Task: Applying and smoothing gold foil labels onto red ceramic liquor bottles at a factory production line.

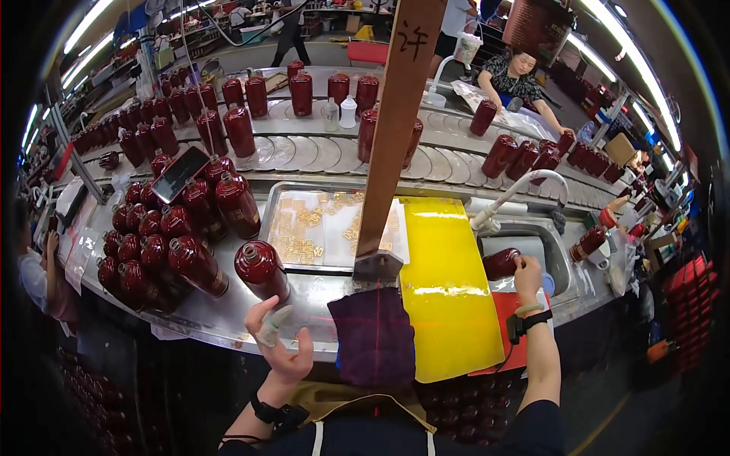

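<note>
At the right, my right hand (528, 280) grips one end of a glossy dark red bottle (502, 264), which lies tilted on its side at the sink's near edge. My left hand (283, 346) is open, thumb and fingers apart, with a whitish cover on one finger. Just beyond its fingertips another dark red bottle (261, 267) leans on the metal table; whether they touch it I cannot tell. Between my hands lie a dark purple cloth (374, 334) on the table's front edge and a yellow sheet (449, 304).
Many red bottles (194, 262) crowd the left, with a phone (180, 175) on top. A metal tray (271, 228) holds small gold pieces. A brown post (388, 144) rises mid-table. Beyond runs a conveyor (304, 154) with bottles; a person (517, 80) works across it. The sink (561, 262) has a faucet (525, 178).
</note>
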The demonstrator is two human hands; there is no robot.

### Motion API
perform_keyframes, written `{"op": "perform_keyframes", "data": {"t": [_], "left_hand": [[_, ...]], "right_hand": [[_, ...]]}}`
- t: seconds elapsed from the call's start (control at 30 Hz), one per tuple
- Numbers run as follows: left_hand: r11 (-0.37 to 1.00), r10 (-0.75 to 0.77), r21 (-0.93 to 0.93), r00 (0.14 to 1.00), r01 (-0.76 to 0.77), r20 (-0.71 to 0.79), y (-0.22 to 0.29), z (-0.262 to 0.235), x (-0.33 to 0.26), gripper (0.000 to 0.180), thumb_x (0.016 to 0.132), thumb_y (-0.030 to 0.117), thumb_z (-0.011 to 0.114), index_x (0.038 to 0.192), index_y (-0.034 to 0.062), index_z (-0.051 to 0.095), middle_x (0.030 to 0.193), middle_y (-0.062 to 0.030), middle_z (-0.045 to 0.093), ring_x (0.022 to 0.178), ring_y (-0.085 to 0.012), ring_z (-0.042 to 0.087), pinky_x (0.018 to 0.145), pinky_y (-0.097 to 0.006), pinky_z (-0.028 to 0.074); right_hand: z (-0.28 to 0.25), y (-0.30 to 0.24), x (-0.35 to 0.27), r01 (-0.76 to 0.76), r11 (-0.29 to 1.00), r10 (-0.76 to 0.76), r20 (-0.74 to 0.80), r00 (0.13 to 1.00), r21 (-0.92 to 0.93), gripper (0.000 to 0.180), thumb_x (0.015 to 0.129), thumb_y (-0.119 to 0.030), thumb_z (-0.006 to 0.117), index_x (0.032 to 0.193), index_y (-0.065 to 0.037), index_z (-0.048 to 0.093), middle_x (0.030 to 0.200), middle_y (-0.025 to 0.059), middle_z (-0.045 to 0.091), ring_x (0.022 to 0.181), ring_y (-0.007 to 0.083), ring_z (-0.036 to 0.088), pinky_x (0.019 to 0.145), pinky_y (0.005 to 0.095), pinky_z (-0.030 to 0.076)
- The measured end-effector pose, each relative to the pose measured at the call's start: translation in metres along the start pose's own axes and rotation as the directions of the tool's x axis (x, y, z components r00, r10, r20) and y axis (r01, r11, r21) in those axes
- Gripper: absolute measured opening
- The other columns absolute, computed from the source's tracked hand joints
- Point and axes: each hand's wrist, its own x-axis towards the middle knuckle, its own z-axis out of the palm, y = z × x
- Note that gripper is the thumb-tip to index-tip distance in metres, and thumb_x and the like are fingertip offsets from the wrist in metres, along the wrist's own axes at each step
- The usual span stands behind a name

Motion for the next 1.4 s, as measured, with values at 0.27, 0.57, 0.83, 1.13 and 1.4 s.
{"op": "perform_keyframes", "data": {"t": [0.27, 0.57, 0.83, 1.13, 1.4], "left_hand": [[0.985, 0.036, -0.172, 0.95, 0.019, 0.311, 0.023, 0.026, 0.01, 0.045, 0.078, 0.004, 0.071, 0.121, -0.0037, 0.06, 0.126, -0.0169, 0.054, 0.115, -0.0337, 0.055, 0.101, -0.04, 0.044], [0.93, 0.065, -0.309, 0.74, 0.199, 0.67, 0.045, 0.086, 0.009, 0.077, 0.085, 0.013, 0.079, 0.148, -0.0032, 0.039, 0.152, -0.0206, 0.042, 0.137, -0.0334, 0.047, 0.113, -0.041, 0.039], [0.899, 0.096, -0.38, 0.749, 0.218, 0.655, 0.041, 0.148, 0.008, 0.115, 0.072, 0.022, 0.092, 0.158, -0.0005, 0.02, 0.154, -0.0226, 0.039, 0.143, -0.0329, 0.042, 0.117, -0.041, 0.035], [0.781, 0.156, -0.575, 0.815, 0.244, 0.557, 0.05, 0.142, 0.021, 0.1, 0.066, 0.019, 0.087, 0.148, -0.0011, 0.035, 0.133, -0.0179, 0.054, 0.124, -0.0307, 0.056, 0.107, -0.039, 0.044], [0.568, -0.027, -0.622, 0.768, 0.539, 0.64, 0.065, 0.118, -0.004, 0.106, 0.074, 0.013, 0.084, 0.155, -0.0031, 0.017, 0.149, -0.0179, 0.042, 0.139, -0.0258, 0.045, 0.115, -0.039, 0.037]], "right_hand": [[-0.098, -0.084, -0.01, 0.17, 0.978, -0.197, -0.265, 0.944, -0.122, 0.015, 0.095, -0.02, 0.066, 0.095, -0.006, 0.067, 0.094, 0.0102, 0.058, 0.09, 0.0357, 0.062, 0.073, 0.0465, 0.048], [-0.153, -0.175, -0.039, 0.433, 0.894, -0.392, -0.271, 0.879, 0.111, 0.01, 0.086, -0.009, 0.073, 0.087, -0.005, 0.064, 0.083, 0.0112, 0.057, 0.079, 0.0345, 0.06, 0.067, 0.0438, 0.046], [-0.161, -0.229, -0.06, 0.489, 0.746, -0.515, -0.074, 0.854, 0.452, 0.008, 0.086, -0.007, 0.073, 0.09, -0.003, 0.068, 0.083, 0.0112, 0.058, 0.075, 0.0327, 0.06, 0.066, 0.0411, 0.047], [-0.173, -0.246, -0.049, 0.379, 0.596, -0.532, -0.005, 0.847, 0.707, 0.011, 0.092, -0.007, 0.071, 0.09, 0.002, 0.064, 0.082, 0.0106, 0.062, 0.067, 0.022, 0.058, 0.065, 0.0323, 0.046], [-0.116, -0.225, -0.11, -0.281, 0.446, -0.321, 0.445, 0.836, 0.85, 0.068, 0.091, -0.013, 0.075, 0.148, -0.006, 0.04, 0.112, 0.0097, 0.068, 0.08, 0.0092, 0.06, 0.075, 0.0267, 0.05]]}}
